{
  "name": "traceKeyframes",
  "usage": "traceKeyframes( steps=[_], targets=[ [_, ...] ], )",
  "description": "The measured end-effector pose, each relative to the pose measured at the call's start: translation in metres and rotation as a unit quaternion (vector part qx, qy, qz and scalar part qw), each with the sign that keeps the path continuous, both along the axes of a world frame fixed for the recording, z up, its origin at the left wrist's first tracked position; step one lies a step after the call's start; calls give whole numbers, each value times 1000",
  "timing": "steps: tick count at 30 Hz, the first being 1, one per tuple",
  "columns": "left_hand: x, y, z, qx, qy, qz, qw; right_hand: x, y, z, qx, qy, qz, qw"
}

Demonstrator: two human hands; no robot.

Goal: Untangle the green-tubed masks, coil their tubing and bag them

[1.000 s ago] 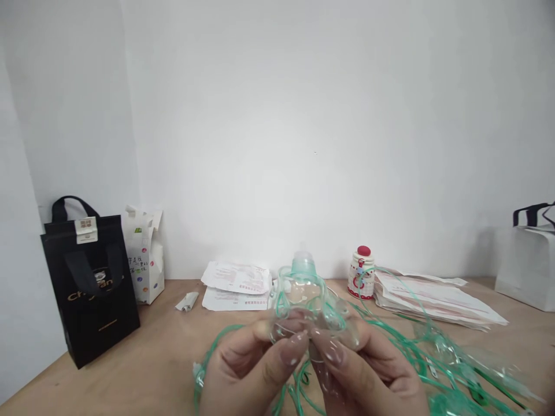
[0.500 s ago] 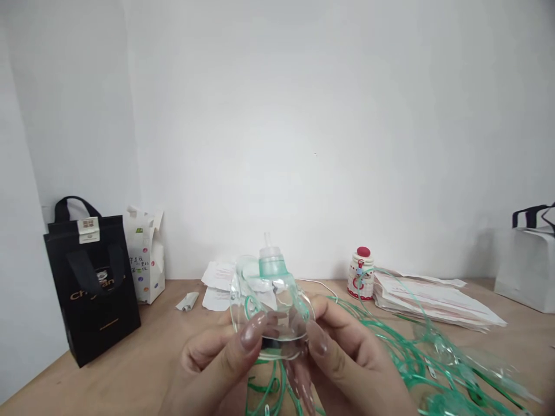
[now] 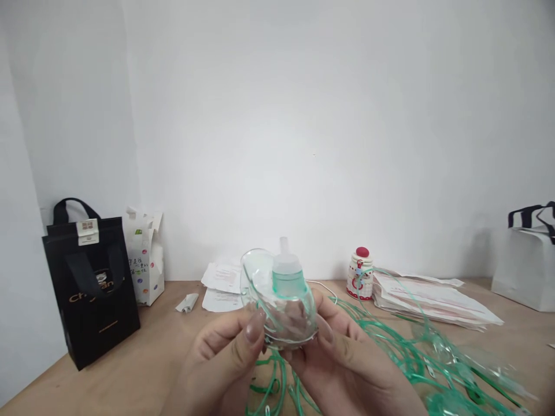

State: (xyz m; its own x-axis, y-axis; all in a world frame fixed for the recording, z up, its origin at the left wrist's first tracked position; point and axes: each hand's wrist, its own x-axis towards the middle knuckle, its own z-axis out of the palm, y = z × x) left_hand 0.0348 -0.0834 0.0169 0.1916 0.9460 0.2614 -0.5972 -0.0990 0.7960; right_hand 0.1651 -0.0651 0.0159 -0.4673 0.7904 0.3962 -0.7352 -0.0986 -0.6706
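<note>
A clear green-tinted oxygen mask (image 3: 288, 306) is held up in front of me above the table, tilted, with its whitish connector (image 3: 287, 263) pointing upward. My left hand (image 3: 229, 352) pinches the mask's lower left rim between thumb and fingers. On the right side, my right hand (image 3: 342, 352) grips the rim, thumb in front and fingers behind. Some fingertips are hidden behind the mask. Below and between the hands lie loops of green tubing (image 3: 277, 381) on the table.
More green tubing and clear plastic masks (image 3: 451, 370) are tangled at the right. Behind stand a red-topped jar (image 3: 361, 274) and stacked white paper packets (image 3: 433, 300). A black bag (image 3: 93, 300) and a patterned white bag (image 3: 147, 260) stand left, a white bag (image 3: 524, 268) far right.
The mask has been turned and tilted in my hands, its connector shifting slightly right and its rim showing at the left. Both hands still hold it.
</note>
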Motion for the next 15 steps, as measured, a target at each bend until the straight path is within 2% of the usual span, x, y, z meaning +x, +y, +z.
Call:
traceKeyframes(
  steps=[5, 12, 15],
  targets=[
    [4, -1, 1, 20, -40, -10, 999, 2, 3, -3, -2, -12, 6, 1000],
    [4, 8, -3, 12, -5, -36, 999, 9, 3, -3, -18, -37, 11, 999],
    [6, 11, -7, 29, -22, -50, 998, 11, 2, -3, -14, -46, 1, 999]
  ],
)
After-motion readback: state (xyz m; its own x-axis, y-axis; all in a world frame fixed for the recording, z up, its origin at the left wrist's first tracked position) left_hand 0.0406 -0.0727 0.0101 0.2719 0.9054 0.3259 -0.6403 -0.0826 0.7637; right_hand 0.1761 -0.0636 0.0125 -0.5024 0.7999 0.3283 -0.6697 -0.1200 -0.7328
